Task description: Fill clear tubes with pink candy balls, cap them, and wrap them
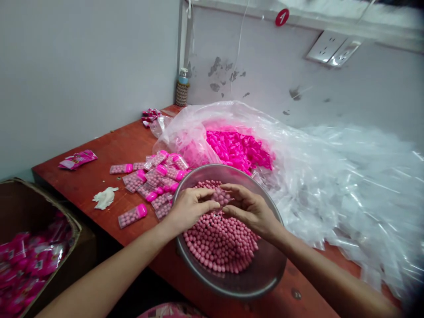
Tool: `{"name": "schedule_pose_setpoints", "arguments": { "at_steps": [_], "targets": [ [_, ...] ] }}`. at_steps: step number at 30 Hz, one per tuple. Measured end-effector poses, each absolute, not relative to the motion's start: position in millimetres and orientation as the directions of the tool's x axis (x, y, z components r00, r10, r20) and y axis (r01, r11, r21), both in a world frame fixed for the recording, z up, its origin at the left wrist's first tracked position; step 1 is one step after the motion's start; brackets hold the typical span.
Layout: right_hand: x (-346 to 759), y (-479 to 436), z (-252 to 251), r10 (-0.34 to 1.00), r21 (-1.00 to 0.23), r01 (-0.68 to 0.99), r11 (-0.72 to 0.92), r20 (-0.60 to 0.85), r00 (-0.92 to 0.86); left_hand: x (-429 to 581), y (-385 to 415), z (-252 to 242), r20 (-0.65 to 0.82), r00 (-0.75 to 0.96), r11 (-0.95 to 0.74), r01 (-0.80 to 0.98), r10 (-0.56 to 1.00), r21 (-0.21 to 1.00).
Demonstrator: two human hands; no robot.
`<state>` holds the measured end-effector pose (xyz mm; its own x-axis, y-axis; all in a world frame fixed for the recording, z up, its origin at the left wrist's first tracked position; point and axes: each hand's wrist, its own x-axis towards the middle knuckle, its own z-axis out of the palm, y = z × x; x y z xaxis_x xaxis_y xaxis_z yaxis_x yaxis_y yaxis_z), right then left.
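My left hand pinches one end of a small clear plastic container filled with pink balls. Around its other end curl the fingers and thumb of my right hand, partly covering it. Both hands are above a round metal bowl, which holds a heap of loose pink balls. To the left of the bowl lies a pile of filled clear containers with bright pink caps. One capped container lies apart, nearer the table's edge.
Behind the bowl, a clear plastic bag holds many pink caps. Clear empty containers cover the table's right. Pink packets and crumpled white tissue lie left. A cardboard box of pink packets stands at lower left.
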<state>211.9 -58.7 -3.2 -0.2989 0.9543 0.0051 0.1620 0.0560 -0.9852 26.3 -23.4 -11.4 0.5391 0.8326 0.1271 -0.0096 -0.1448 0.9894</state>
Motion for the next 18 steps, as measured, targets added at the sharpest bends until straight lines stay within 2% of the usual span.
{"name": "schedule_pose_setpoints", "arguments": {
  "at_steps": [5,10,13,16,18],
  "targets": [
    [222.1,-57.8,0.7,0.948,-0.953,0.263,0.149,0.062,-0.312,26.5,-18.9,-15.8,0.034,0.595,-0.046,0.004,0.803,0.999],
    [229.7,-56.2,-0.6,0.926,-0.938,0.325,0.121,-0.011,-0.377,28.0,-17.9,-11.4,0.008,0.630,-0.059,0.060,0.777,0.996],
    [233.8,-59.9,0.0,0.923,-0.950,0.300,0.085,-0.038,-0.383,28.8,-16.4,-11.3,-0.014,0.654,-0.084,0.118,0.756,0.989],
    [239.4,-66.0,2.7,0.936,-0.969,0.246,-0.001,-0.087,-0.341,29.2,-15.3,-14.3,-0.113,0.587,0.072,0.093,0.801,0.993],
    [248.0,-65.6,4.7,0.929,-0.946,0.325,0.009,-0.112,-0.352,28.9,-15.9,-15.2,-0.186,0.549,0.225,-0.004,0.814,0.974]
  ]
}}
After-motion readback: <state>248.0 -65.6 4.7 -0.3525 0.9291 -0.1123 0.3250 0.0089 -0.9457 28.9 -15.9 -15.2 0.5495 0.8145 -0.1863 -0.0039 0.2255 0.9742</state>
